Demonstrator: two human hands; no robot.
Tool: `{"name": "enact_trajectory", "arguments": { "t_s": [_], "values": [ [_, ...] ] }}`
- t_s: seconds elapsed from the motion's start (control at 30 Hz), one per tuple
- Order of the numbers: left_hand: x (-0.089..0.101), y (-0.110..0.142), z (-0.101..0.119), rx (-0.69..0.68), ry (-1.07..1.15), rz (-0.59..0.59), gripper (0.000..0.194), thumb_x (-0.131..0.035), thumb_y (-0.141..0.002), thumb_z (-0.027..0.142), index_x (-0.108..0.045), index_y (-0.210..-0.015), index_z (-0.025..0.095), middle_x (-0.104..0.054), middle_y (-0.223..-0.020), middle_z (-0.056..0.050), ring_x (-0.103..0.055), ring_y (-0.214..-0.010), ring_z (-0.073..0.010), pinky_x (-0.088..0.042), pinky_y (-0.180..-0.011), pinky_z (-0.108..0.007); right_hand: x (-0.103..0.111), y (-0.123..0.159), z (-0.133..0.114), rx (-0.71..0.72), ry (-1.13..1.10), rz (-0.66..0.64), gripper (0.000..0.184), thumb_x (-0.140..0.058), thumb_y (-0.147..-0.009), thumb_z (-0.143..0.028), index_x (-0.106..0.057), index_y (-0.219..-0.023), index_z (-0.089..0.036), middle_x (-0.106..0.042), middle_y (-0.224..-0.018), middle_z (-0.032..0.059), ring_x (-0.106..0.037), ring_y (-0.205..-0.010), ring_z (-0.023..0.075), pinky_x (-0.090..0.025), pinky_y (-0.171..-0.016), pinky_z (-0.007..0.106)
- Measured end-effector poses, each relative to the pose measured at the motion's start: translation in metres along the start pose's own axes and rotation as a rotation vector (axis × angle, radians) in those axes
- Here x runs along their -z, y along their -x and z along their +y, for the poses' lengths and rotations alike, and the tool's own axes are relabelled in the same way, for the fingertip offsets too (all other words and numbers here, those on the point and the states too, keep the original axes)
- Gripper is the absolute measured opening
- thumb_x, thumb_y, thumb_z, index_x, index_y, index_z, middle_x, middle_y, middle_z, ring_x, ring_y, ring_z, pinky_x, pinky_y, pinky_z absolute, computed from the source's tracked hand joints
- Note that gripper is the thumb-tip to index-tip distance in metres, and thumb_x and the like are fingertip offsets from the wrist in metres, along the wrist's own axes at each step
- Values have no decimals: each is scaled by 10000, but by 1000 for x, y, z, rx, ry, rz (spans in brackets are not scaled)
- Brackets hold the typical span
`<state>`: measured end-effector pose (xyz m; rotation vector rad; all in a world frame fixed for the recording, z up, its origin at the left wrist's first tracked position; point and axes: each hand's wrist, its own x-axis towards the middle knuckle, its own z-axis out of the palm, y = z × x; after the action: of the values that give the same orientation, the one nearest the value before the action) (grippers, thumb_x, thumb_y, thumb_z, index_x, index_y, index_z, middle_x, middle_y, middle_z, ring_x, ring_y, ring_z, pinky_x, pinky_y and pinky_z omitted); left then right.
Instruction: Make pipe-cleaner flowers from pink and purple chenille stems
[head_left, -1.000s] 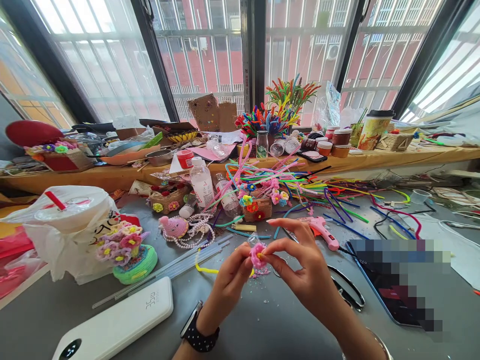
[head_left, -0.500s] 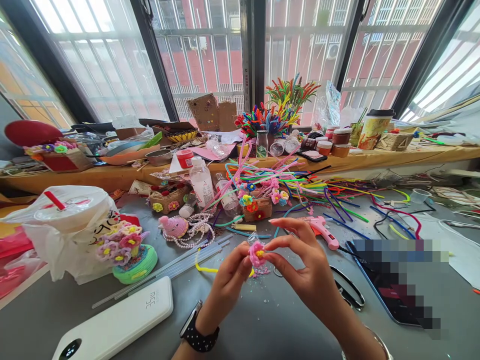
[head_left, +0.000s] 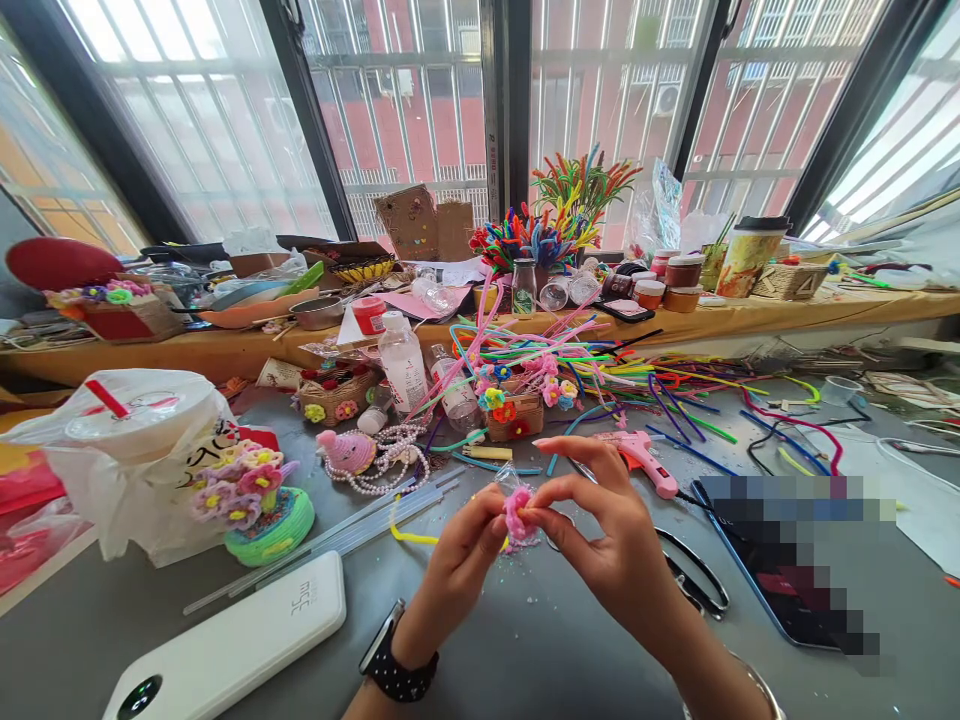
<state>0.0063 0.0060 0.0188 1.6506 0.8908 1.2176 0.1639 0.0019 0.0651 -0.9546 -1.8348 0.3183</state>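
Observation:
A small pink pipe-cleaner flower (head_left: pixel 515 516) is held above the table between both hands. My left hand (head_left: pixel 466 552) pinches its left side with thumb and forefinger. My right hand (head_left: pixel 609 528) is closed at thumb and forefinger on its right side, over the yellow centre, while the other fingers are raised. The fingertips hide much of the yellow middle. Behind the flower lies a small clear plastic bag (head_left: pixel 507 482), with pink and glittery bits scattered near it. A yellow pipe cleaner (head_left: pixel 409 538) lies left of the flower, partly behind my left hand.
A white power bank (head_left: pixel 240 640) and glue sticks (head_left: pixel 375 525) lie to the left, near a flower pot ornament (head_left: pixel 270 530) and a bagged cup (head_left: pixel 142 430). To the right are a pink glue gun (head_left: pixel 649 465), glasses (head_left: pixel 701 575) and a phone (head_left: pixel 780 580). Pipe cleaners (head_left: pixel 622 375) pile up behind.
The flower has turned, so its face and yellow centre now point more toward my right hand. My right fingers have moved slightly in over the centre. Both hands stay in nearly the same place.

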Motion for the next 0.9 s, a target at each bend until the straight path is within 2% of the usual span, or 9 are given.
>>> {"name": "enact_trajectory", "arguments": {
  "t_s": [0.37, 0.63, 0.9],
  "values": [
    [0, -1, -1, -17, 22, -18, 198, -388, -826, 314, -518, -781, 172, -367, -672, 14, -333, -556, -94, -288, -500, -203, -2, 2, 0, 13, 27, 14, 53, -559, -736, -205, -600, -719, -234, -482, -1063, 42, -425, -1003, 215, -348, -867, 385],
    [0, -2, -4, -29, 53, -8, 222, -407, -811, 351, -536, -782, 172, -379, -668, 17, -325, -529, -89, -281, -499, -209, -1, 1, 2, 55, 62, 78, 71, -564, -737, -218, -625, -755, -249, -493, -1046, 40, -432, -988, 218, -366, -838, 375],
    [1, -2, -5, -37, 47, -8, 223, -391, -819, 351, -532, -816, 178, -378, -671, 18, -324, -534, -87, -269, -489, -202, 2, -2, 2, 92, 82, 56, 84, -562, -741, -211, -623, -790, -241, -484, -1053, 43, -419, -993, 212, -358, -847, 369]
  ]
}}
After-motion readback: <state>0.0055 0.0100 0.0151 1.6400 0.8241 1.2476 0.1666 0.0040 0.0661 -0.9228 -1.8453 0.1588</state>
